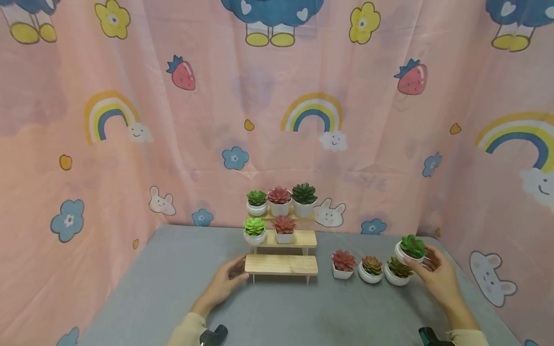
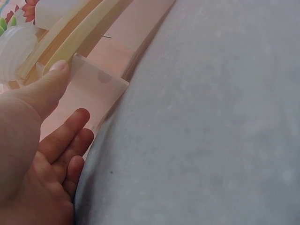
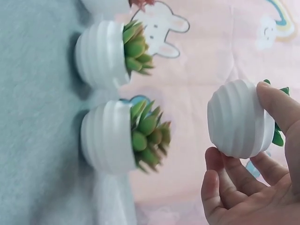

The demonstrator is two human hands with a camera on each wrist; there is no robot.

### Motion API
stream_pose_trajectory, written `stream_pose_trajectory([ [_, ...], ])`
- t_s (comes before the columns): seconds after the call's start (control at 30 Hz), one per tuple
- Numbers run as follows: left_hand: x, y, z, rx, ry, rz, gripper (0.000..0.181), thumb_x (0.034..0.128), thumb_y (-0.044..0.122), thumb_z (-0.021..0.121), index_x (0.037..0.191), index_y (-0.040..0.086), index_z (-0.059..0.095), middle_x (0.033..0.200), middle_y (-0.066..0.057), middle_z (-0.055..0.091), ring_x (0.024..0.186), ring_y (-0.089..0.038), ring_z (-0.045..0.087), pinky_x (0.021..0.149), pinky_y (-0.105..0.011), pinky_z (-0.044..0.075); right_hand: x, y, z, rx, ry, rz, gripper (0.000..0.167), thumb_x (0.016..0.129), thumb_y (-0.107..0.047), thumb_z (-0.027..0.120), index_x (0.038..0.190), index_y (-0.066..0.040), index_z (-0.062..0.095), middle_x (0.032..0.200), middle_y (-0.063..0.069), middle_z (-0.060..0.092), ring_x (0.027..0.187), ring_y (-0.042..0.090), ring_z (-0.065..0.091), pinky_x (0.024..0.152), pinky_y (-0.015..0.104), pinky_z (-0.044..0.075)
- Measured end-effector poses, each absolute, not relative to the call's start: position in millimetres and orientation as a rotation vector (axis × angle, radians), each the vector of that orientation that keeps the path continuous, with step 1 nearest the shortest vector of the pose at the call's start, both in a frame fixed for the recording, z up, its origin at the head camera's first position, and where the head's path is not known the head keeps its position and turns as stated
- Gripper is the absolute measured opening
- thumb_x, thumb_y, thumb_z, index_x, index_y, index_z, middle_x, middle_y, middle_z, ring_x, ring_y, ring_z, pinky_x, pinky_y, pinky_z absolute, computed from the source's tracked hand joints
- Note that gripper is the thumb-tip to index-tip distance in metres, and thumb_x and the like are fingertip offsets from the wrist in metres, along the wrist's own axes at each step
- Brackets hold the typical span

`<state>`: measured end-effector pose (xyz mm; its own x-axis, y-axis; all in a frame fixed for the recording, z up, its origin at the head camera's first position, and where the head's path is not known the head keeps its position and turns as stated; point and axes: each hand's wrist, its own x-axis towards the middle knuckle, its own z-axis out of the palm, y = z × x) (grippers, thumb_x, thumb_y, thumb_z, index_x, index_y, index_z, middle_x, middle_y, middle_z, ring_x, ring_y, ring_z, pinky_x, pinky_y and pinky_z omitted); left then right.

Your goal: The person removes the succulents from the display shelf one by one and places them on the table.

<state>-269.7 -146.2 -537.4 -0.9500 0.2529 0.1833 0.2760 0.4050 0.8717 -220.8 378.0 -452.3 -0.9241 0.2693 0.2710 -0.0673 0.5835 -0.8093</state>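
Observation:
My right hand holds a green succulent in a round white ribbed pot, raised beside and above the potted succulents on the table. Its thumb lies near the rim, with fingers under the pot. At the left end of a three-tier wooden display stand, my left hand touches the lowest board. In the left wrist view, the thumb rests against the board's end and the other visible fingers lie loosely beside a clear leg. The lowest board is bare. Two succulents occupy the middle tier, three the top.
On the grey table, right of the stand, sit a red succulent in a square pot, a brownish-green one and a dark green one in round pots. A pink patterned cloth hangs behind.

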Motion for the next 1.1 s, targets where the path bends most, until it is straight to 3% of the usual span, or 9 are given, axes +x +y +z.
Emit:
stream_pose_trajectory([
  [0.1,-269.3,-146.1,-537.8,-0.494,-2.614,-1.638,0.059,0.0967,0.027,0.069,0.149,0.01,0.049,0.135,-0.015,0.066,0.124,-0.033,0.061,0.1,-0.046,0.043,-220.7,383.7,-457.4,-0.227,-2.447,1.283,0.071,0.097,-0.026,0.07,0.15,0.008,0.036,0.127,0.007,0.055,0.087,-0.025,0.042,0.074,0.0,0.037],
  [0.13,-269.4,-146.1,-537.9,-0.494,-2.616,-1.64,0.059,0.0968,0.027,0.068,0.15,0.01,0.049,0.135,-0.015,0.065,0.124,-0.033,0.06,0.1,-0.045,0.043,-220.8,385.7,-458.7,-0.249,-2.443,1.29,0.073,0.097,-0.027,0.07,0.15,0.008,0.035,0.128,0.009,0.056,0.087,-0.025,0.041,0.074,0.0,0.036],
  [0.23,-269.7,-146.5,-538.5,-0.496,-2.614,-1.646,0.058,0.0969,0.027,0.068,0.15,0.01,0.049,0.135,-0.015,0.065,0.124,-0.033,0.06,0.1,-0.045,0.043,-221.3,389.8,-461.3,-0.318,-2.43,1.306,0.075,0.097,-0.027,0.069,0.153,0.008,0.032,0.143,0.032,0.046,0.086,-0.024,0.038,0.072,0.0,0.035],
  [0.3,-269.7,-146.8,-539.0,-0.499,-2.614,-1.647,0.058,0.097,0.026,0.068,0.15,0.01,0.049,0.135,-0.015,0.065,0.124,-0.033,0.06,0.1,-0.045,0.043,-221.7,392.7,-463.2,-0.367,-2.416,1.313,0.076,0.097,-0.027,0.069,0.153,0.007,0.031,0.144,0.036,0.045,0.085,-0.025,0.036,0.07,0.0,0.036],
  [0.6,-270.9,-146.2,-539.1,-0.5,-2.615,-1.657,0.058,0.097,0.026,0.068,0.15,0.01,0.049,0.135,-0.015,0.065,0.124,-0.033,0.06,0.1,-0.045,0.043,-227.4,409.6,-472.7,-0.509,-2.392,1.36,0.077,0.097,-0.028,0.069,0.155,0.005,0.03,0.149,0.035,0.043,0.077,-0.028,0.035,0.063,0.004,0.041],
  [0.7,-271.2,-146.1,-539.1,-0.507,-2.612,-1.659,0.059,0.0971,0.026,0.068,0.15,0.009,0.049,0.135,-0.015,0.065,0.124,-0.033,0.06,0.1,-0.045,0.043,-230.2,414.3,-474.0,-0.57,-2.417,1.366,0.08,0.097,-0.031,0.068,0.157,0.002,0.027,0.154,0.033,0.04,0.083,-0.022,0.037,0.063,0.004,0.04],
  [0.87,-270.7,-146.9,-539.5,-0.51,-2.608,-1.655,0.059,0.0973,0.026,0.068,0.15,0.009,0.049,0.136,-0.016,0.064,0.125,-0.033,0.06,0.1,-0.046,0.043,-232.6,419.3,-476.2,-0.613,-2.458,1.351,0.081,0.097,-0.033,0.067,0.157,0.003,0.026,0.155,0.033,0.038,0.101,0.001,0.049,0.063,0.002,0.037],
  [1.03,-270.3,-147.5,-538.8,-0.505,-2.61,-1.639,0.059,0.0967,0.026,0.069,0.15,0.009,0.049,0.136,-0.016,0.065,0.123,-0.033,0.06,0.1,-0.044,0.043,-232.8,423.9,-482.0,-0.6,-2.478,1.353,0.079,0.097,-0.032,0.067,0.155,0.005,0.029,0.153,0.035,0.04,0.093,-0.011,0.04,0.064,0.002,0.036],
  [1.1,-270.1,-147.5,-538.2,-0.507,-2.607,-1.644,0.059,0.0965,0.025,0.069,0.149,0.009,0.049,0.136,-0.016,0.065,0.123,-0.033,0.061,0.1,-0.044,0.044,-232.8,425.9,-483.9,-0.588,-2.49,1.345,0.078,0.097,-0.032,0.067,0.154,0.006,0.029,0.152,0.036,0.04,0.096,-0.003,0.049,0.063,0.003,0.036],
])
